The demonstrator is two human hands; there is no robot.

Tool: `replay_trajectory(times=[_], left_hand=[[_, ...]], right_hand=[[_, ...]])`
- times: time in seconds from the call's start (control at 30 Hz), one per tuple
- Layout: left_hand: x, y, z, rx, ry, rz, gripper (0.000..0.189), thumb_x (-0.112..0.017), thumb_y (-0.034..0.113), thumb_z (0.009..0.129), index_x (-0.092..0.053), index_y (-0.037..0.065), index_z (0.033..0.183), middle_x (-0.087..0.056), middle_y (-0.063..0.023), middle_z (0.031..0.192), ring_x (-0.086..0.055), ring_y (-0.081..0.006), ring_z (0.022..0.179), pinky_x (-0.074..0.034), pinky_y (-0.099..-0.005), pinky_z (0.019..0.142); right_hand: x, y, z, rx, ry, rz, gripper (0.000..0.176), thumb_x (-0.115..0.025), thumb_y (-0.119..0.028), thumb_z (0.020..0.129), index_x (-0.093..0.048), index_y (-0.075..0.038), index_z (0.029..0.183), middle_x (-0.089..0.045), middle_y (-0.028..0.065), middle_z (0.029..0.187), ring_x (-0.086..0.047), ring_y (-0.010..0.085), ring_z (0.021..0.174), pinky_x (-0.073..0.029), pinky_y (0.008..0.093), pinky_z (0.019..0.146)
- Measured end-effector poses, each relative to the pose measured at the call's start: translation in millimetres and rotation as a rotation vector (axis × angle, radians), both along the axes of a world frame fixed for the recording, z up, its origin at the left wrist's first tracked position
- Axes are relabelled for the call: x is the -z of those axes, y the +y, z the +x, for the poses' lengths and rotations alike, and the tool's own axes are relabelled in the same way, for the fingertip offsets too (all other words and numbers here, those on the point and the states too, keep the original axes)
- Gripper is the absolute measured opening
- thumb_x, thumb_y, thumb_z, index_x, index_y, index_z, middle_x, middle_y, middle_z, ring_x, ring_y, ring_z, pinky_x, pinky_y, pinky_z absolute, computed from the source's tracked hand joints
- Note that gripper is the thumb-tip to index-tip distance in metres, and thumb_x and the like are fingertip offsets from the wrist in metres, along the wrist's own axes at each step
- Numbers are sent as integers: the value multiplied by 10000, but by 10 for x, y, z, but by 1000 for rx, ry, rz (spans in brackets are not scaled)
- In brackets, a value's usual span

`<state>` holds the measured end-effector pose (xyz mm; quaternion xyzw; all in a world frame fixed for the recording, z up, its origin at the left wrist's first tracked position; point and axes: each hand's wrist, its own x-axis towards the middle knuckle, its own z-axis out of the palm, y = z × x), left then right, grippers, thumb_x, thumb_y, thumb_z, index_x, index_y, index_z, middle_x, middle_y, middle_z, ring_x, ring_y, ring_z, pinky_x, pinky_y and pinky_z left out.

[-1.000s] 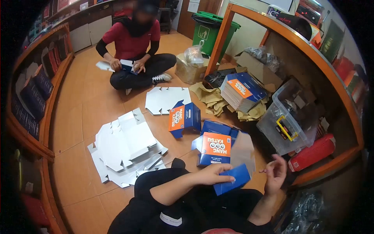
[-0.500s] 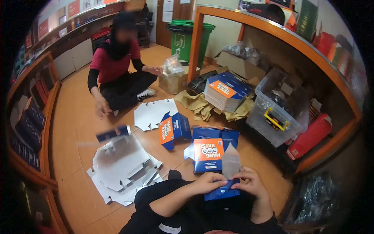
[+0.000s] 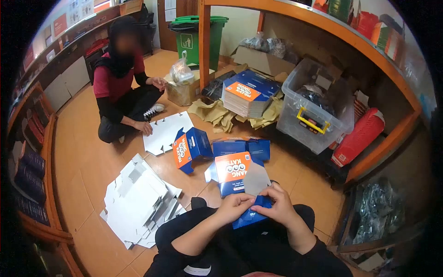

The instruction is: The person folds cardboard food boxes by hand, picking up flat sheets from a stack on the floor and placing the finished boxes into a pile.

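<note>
I sit on the floor with a small blue carton [image 3: 251, 213] in my lap. My left hand [image 3: 235, 207] and my right hand [image 3: 276, 207] both grip it, fingers pressed on its top edge, where a grey-white flap [image 3: 255, 180] stands up. Just beyond my hands lies a folded blue and orange box [image 3: 232, 173] printed with white letters. Another assembled blue and orange box [image 3: 188, 147] stands to its left.
A heap of flat white carton blanks [image 3: 138, 201] lies at my left. A person in a red top [image 3: 121, 87] sits opposite, one hand on a white blank [image 3: 167, 131]. A stack of flat printed cartons [image 3: 247, 97], a clear plastic bin [image 3: 314, 108] and a green wheeled bin [image 3: 196, 34] stand by the wooden shelving.
My right hand came from open air onto the blue carton, so both hands now hold it. The other person tossed a folded box aside and now reaches to a white blank.
</note>
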<state>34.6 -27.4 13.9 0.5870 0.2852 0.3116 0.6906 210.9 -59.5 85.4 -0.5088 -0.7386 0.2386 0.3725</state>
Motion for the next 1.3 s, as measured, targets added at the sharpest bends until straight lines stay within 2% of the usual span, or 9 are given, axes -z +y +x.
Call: replay_trajectory(times=[0.2,0.37,0.6,0.73,1.0,1.07,1.2,1.27,1.3], left_hand=[[-15,-10,-15,-9,-2,-15,269,-477,167,937,-564,-25,1106,-606,-34,1003,-548,-72,887,-444,-211,774],[32,-18,-46,32,-153,-32,271,-448,110,921,-553,-22,1133,-607,-43,1004,-559,-94,890,-446,-231,789],[-168,114,-46,-485,-597,-299,364,-376,17,895,-437,36,1253,-550,-89,1135,-546,-167,1024,-448,-299,878],[-455,23,-146,-434,-811,-374,418,-421,54,912,-297,122,1305,-475,-104,1225,-528,-208,1089,-470,-357,895],[-248,-6,-95,-403,-407,87,489,-500,22,888,-227,38,1293,-495,-122,1153,-563,-180,1005,-529,-311,774],[-216,64,-122,-398,-543,34,518,-495,0,884,-209,52,1313,-467,-109,1180,-541,-162,1030,-502,-307,830],[-434,30,-285,-321,-76,-65,514,-458,18,909,-173,45,1335,-453,-122,1202,-545,-199,1043,-477,-317,850],[-139,20,-10,-453,-509,110,556,-477,25,893,-159,31,1349,-463,-144,1218,-536,-240,1071,-441,-348,903],[-117,31,-138,-467,197,700,525,-485,39,876,-235,10,1336,-513,-142,1197,-528,-248,1100,-406,-350,935]], right_hand=[[5,138,66,-154,26,157,414,-832,-212,579,-671,-62,930,-483,41,764,-480,161,708,-384,259,597],[-103,63,75,-413,-178,-191,557,-779,-273,661,-605,-72,1150,-470,53,908,-458,186,838,-382,276,778],[-245,41,-40,-315,-195,304,587,-762,-304,659,-573,-138,1189,-477,109,1129,-495,295,1003,-403,385,877],[-79,24,-321,-183,-244,348,626,-806,-234,601,-581,-93,1168,-428,174,1254,-448,340,1155,-393,404,944],[-28,156,-411,-11,-96,416,456,-658,-49,654,-617,-65,1108,-411,241,1256,-460,386,1123,-395,432,945],[-49,185,-349,-112,-127,383,407,-669,-232,740,-624,-69,1111,-403,248,1268,-457,387,1135,-383,437,956],[-75,215,-451,-143,-225,398,583,-561,-508,793,-588,-64,1169,-364,266,1317,-430,401,1169,-362,428,968],[-29,232,-516,-74,-166,435,585,-525,-517,820,-577,-61,1184,-356,265,1330,-426,409,1173,-355,428,970],[-53,237,-580,-14,-296,445,573,-484,-503,858,-553,-59,1213,-339,254,1348,-397,405,1202,-337,430,978]])
